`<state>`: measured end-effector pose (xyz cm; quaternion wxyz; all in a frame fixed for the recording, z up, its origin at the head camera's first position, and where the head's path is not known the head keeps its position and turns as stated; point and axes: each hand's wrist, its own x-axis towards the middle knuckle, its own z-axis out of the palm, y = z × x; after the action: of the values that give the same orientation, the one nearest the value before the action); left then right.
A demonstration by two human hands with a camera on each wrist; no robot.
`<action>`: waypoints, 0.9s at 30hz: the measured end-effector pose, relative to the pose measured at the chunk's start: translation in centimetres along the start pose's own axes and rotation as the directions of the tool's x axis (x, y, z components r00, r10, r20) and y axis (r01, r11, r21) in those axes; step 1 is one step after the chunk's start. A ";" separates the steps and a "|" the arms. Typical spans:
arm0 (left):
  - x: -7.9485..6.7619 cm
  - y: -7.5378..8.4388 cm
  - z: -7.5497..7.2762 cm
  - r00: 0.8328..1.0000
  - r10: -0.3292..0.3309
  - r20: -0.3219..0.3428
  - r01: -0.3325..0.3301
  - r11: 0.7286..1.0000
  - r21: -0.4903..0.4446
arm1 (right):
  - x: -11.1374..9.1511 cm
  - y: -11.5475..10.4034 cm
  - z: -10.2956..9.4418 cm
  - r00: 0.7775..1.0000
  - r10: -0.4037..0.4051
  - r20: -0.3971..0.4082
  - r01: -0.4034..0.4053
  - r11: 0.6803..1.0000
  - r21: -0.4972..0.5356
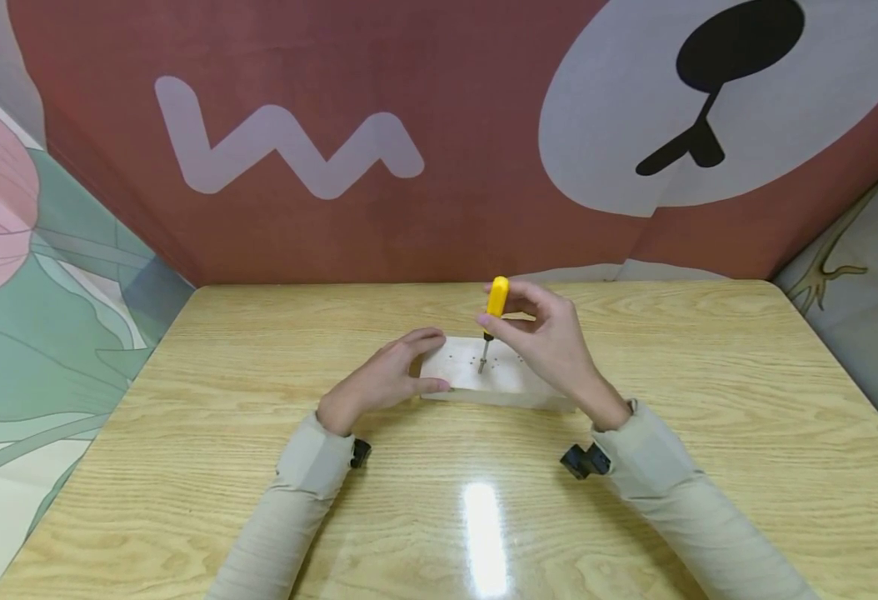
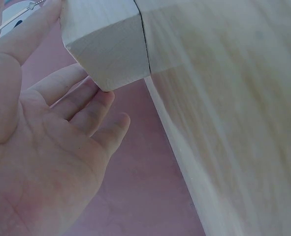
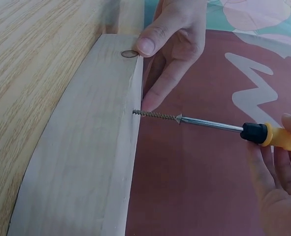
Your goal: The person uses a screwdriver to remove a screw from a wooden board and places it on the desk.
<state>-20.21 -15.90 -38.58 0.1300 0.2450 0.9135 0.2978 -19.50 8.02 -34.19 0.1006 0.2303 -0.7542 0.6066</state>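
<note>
Left hand (image 1: 385,377): pinches the block (image 1: 463,375) at its left end, thumb to front
Right hand (image 1: 559,340): pinches the screwdriver (image 1: 497,297) by its yellow handle
Screw (image 3: 157,115): between screwdriver tip and block's top
Block: on the table (image 1: 259,350), before a red backdrop (image 1: 476,208)

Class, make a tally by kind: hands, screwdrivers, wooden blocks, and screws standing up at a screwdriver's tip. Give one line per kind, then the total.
Hands: 2 (left hand, right hand)
Screwdriver: 1
Wooden block: 1
Screw standing up at the tip: 1
Total: 5
</note>
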 end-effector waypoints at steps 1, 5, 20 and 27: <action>0.0 0.0 0.0 1.000 0.004 -0.001 -0.004 1.000 0.001 | 0.0 0.0 0.0 1.000 0.000 -0.004 0.000 1.000 -0.004; 0.0 0.0 0.0 1.000 0.001 -0.002 -0.001 1.000 0.001 | -0.1 0.2 -0.1 1.000 0.013 -0.015 -0.014 1.000 -0.023; 0.1 0.0 -0.1 1.000 0.004 -0.003 -0.004 1.000 0.010 | -0.1 0.1 -0.2 1.000 0.010 0.011 -0.010 1.000 -0.026; 0.1 0.0 -0.1 1.000 0.012 -0.007 -0.012 1.000 0.008 | -0.1 -0.1 -0.2 1.000 0.018 0.013 -0.017 0.999 -0.033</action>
<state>-20.29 -15.87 -38.54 0.1242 0.2500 0.9135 0.2960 -19.42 8.23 -34.07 0.0941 0.2261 -0.7668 0.5933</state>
